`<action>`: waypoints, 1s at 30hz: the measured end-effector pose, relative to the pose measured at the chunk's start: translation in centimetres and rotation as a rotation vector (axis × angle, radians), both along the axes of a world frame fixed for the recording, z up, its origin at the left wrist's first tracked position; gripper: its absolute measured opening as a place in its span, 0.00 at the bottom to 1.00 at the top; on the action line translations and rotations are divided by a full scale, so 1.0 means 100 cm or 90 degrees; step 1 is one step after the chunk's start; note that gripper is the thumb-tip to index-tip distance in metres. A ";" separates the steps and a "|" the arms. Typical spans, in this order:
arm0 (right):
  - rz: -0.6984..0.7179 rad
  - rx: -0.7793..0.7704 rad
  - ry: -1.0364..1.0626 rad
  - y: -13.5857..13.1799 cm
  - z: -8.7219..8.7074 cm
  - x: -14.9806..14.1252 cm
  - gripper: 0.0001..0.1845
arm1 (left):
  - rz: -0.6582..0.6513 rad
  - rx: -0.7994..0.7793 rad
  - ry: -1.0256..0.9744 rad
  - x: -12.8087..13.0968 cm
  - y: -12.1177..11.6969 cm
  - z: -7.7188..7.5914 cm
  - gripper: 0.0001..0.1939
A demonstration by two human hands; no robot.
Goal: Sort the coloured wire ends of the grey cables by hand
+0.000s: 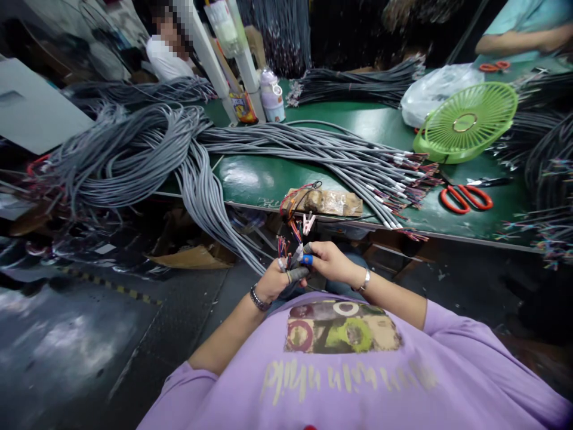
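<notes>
My left hand (274, 282), with tape around a finger, is closed on a small bunch of grey cables. Their stripped ends show thin coloured wires (282, 245) above the fist. Close beside it, my right hand (333, 263) pinches one cable end (299, 253) with its taped fingers; a blue band circles one finger. Just beyond the fingertips is a pale pink clip (308, 223) with wires, by a wooden block (342, 203) at the table's edge. Grey cables (212, 206) drape over the edge toward my left hand.
On the green table (250, 176) lie a large cable coil (134, 158) and a spread cable bundle (322, 149). Toward the right are orange-handled scissors (465, 198), a green fan (470, 122) and a plastic bag (439, 89). A bottle (272, 98) stands behind. Two people sit across.
</notes>
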State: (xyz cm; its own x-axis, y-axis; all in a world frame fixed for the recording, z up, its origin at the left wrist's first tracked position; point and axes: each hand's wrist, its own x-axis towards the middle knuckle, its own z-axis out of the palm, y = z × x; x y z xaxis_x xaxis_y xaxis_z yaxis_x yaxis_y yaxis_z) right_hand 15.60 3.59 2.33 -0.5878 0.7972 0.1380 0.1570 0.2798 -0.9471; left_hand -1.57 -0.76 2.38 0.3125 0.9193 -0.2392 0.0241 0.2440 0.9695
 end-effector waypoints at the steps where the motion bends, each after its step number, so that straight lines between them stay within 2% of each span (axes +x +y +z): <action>1: -0.002 0.021 -0.004 -0.001 0.001 -0.001 0.10 | 0.005 -0.006 0.002 0.000 -0.001 0.000 0.13; 3: -0.039 -0.008 0.022 -0.003 -0.001 -0.005 0.12 | 0.049 0.000 -0.009 0.003 -0.002 -0.002 0.13; 8: -0.215 -0.296 0.187 -0.006 -0.012 -0.010 0.20 | 0.221 0.022 -0.078 0.007 -0.005 -0.006 0.11; 11: -0.191 -0.382 0.208 -0.007 -0.013 -0.010 0.21 | 0.239 0.023 -0.070 0.007 -0.007 -0.010 0.12; 19: -0.015 -0.308 0.132 -0.009 -0.002 -0.016 0.15 | 0.173 0.013 -0.035 0.006 -0.008 -0.017 0.10; 23: -0.035 -0.147 0.035 -0.009 -0.001 -0.010 0.09 | 0.113 -0.047 -0.037 0.001 -0.006 -0.017 0.10; 26: -0.072 -0.030 -0.043 -0.010 0.001 -0.007 0.06 | 0.121 -0.052 -0.068 0.003 -0.005 -0.017 0.10; 28: -0.088 -0.026 -0.047 -0.011 0.001 -0.006 0.05 | 0.167 -0.038 -0.102 0.007 -0.005 -0.016 0.10; 30: -0.094 -0.098 -0.003 -0.011 -0.003 -0.008 0.05 | 0.223 -0.027 -0.115 0.010 -0.006 -0.015 0.10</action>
